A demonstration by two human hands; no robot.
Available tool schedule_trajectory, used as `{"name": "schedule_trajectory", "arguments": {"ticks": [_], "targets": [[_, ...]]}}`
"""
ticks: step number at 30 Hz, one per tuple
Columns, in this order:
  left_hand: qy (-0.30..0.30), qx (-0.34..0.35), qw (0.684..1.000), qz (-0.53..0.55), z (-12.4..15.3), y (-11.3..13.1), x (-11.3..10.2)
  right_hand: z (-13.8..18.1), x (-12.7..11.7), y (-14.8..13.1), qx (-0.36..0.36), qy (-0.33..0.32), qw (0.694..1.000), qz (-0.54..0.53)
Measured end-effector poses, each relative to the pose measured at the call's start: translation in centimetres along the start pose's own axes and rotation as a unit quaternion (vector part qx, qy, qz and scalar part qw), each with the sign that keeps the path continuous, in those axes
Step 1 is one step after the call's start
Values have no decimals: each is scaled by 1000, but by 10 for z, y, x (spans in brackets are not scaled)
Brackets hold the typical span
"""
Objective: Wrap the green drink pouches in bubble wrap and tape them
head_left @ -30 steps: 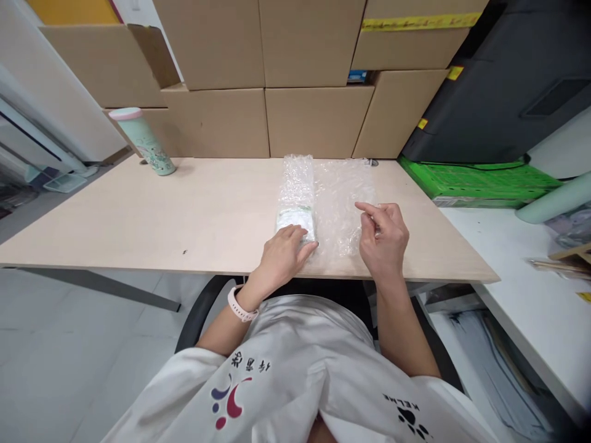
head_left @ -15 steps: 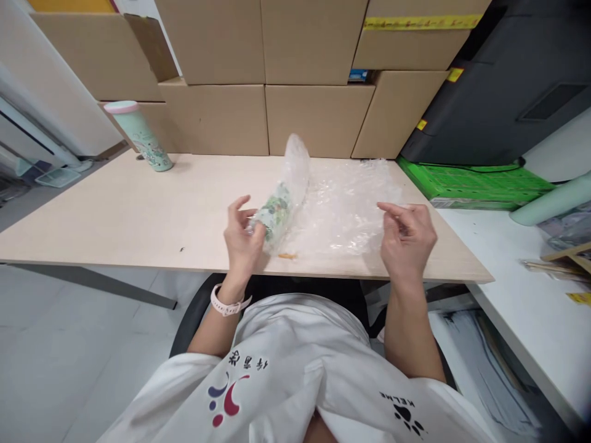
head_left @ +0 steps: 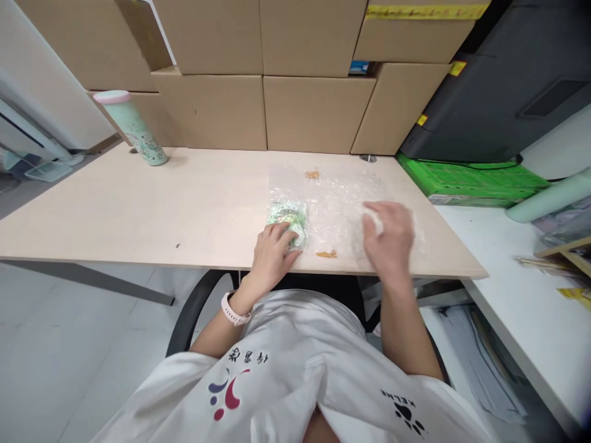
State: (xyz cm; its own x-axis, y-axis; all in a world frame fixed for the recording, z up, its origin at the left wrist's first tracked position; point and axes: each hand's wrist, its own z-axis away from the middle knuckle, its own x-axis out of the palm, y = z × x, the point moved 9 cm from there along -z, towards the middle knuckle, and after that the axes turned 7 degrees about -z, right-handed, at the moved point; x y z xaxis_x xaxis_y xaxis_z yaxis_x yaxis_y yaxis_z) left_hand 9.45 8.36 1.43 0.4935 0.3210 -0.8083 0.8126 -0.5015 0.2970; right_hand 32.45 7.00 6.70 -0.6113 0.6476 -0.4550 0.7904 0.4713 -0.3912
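A short, rounded item with a green-and-white pattern [head_left: 287, 213], in bubble wrap, lies on the left part of a clear bubble-wrap sheet [head_left: 337, 194]. My left hand [head_left: 272, 249] is over its near side, fingers curled on top and thumb at the near right, holding it against the table. Over the sheet's right part hovers my right hand [head_left: 390, 240], blurred by motion, its thumb and fingertips apart with nothing visible between them. One orange-brown strip [head_left: 313, 175] is at the sheet's far edge and another strip [head_left: 326, 253] at its near edge.
A mint tumbler with a pink lid [head_left: 133, 129] stands at the far left of the wooden table [head_left: 207, 203]. Cardboard boxes [head_left: 221, 111] wall off the back. To the right are a dark case [head_left: 489, 92], a green box [head_left: 475, 181] and a white side desk [head_left: 508, 246].
The item went from being held tilted with a raised flap of wrap to lying lower, under my left hand. The flap is down. My right hand moved slightly left and its fingers parted.
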Motion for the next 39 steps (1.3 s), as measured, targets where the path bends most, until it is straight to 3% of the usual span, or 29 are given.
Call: {"name": "schedule_trajectory", "arguments": {"ticks": [3, 6, 9, 13, 16, 18, 20, 22, 25, 31, 35, 39], "targets": [[42, -90, 992, 78, 2, -25, -9, 17, 50, -29, -39, -63, 993, -90], [129, -226, 953, 157, 19, -65, -30, 30, 78, -44, -96, -72, 987, -105], [244, -302, 913, 129, 44, -91, -63, 35, 86, -47, -149, -77, 981, -93], [317, -284, 904, -47, 63, -83, -103, 35, 76, -38, -122, -111, 985, -45], [245, -179, 950, -69, 51, -58, -98, 38, 62, -28, -61, -154, 986, 7], [147, -80, 986, -17, 38, -34, -78, 40, 53, -23, -31, -176, 984, 28], [54, -3, 998, 15, 31, -13, -54, 42, 49, -20, -10, -193, 980, 47], [-19, 25, 999, -2, 29, -2, -31, 43, 53, -21, 7, -208, 977, 44], [-91, 7, 995, -49, 28, -6, -7, 42, 67, -28, 30, -226, 974, -2], [-96, -5, 995, -41, 27, -11, -4, 34, 82, -33, 126, -177, 970, -110], [-94, -12, 995, -29, 28, -9, -10, 35, 102, -30, 211, -174, 933, -232], [-75, -37, 994, 69, 31, -20, -28, 31, 119, -25, 273, -155, 899, -304]]}}
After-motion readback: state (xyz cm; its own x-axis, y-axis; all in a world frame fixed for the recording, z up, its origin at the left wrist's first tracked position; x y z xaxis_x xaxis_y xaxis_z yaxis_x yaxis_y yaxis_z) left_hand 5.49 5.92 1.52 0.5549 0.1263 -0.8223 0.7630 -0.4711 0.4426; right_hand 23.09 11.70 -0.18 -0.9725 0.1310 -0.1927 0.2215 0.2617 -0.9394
